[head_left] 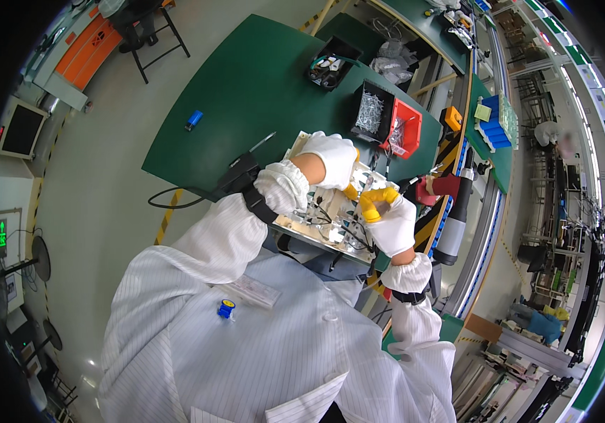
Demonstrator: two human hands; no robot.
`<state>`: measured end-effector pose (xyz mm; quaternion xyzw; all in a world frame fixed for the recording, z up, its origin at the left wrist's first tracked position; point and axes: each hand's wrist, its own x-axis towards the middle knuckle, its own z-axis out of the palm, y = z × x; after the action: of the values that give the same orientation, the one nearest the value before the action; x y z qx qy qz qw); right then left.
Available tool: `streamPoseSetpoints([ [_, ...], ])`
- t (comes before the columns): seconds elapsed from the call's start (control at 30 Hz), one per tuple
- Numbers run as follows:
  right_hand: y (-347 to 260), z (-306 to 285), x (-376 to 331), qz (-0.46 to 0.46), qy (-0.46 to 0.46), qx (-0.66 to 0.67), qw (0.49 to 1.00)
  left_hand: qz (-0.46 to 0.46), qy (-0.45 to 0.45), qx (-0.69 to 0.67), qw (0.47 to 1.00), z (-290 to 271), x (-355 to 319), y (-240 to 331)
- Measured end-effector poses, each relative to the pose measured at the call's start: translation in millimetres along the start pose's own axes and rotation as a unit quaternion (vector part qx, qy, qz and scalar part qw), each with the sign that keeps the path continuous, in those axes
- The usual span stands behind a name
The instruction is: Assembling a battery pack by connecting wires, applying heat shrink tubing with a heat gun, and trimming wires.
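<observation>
My left hand (328,159), in a white glove with yellow fingertips, reaches over a cream-coloured panel unit (304,229) fitted with metal parts and dark cables. Its fingers curl down onto the unit, and what they grip is hidden. Close beside it, my right hand (392,224), gloved the same way, has its thumb and fingers bent together in a pinch above the unit's right part. Anything between those fingertips is too small to make out. The unit lies at the near edge of a green table (239,84), in front of my body.
A black bin of screws (371,111), a red bin (406,128) and a black parts box (330,65) stand beyond the unit. A small blue object (194,120) lies far left. At right are a red-and-grey tool (449,186) and a conveyor rail (482,233).
</observation>
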<state>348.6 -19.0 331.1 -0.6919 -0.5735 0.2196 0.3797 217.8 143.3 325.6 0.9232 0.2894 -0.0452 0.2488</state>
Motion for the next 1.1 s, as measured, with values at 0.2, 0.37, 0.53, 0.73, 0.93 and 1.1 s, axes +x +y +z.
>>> streamPoseSetpoints([
  [0.2, 7.5, 3.3, -0.7, 0.035, -0.053, -0.025, 0.998, 0.007, -0.007, -0.007, 1.0, -2.0, -1.5, -0.7],
  [0.37, 1.5, 7.4, 4.3, 0.008, -0.078, -0.166, 0.983, -0.005, -0.006, -0.012, 1.0, 5.1, 0.1, -4.7],
  [0.53, 3.1, 1.8, 8.2, -0.028, -0.091, -0.208, 0.974, 0.011, 0.004, 0.001, 1.0, 5.5, 1.3, -3.3],
  [0.73, -2.6, 5.0, 7.0, 0.026, -0.119, -0.319, 0.94, 0.035, 0.009, 0.006, 0.999, 7.3, 3.0, -4.1],
  [0.93, -1.8, -14.1, -6.9, -0.053, 0.063, -0.206, 0.975, 0.051, 0.021, 0.02, 0.998, 19.2, -1.7, -15.9],
  [1.1, 128.3, -27.0, -34.7, 0.316, 0.368, 0.151, 0.861, 0.064, 0.026, 0.027, 0.997, 15.4, 3.0, -9.6],
])
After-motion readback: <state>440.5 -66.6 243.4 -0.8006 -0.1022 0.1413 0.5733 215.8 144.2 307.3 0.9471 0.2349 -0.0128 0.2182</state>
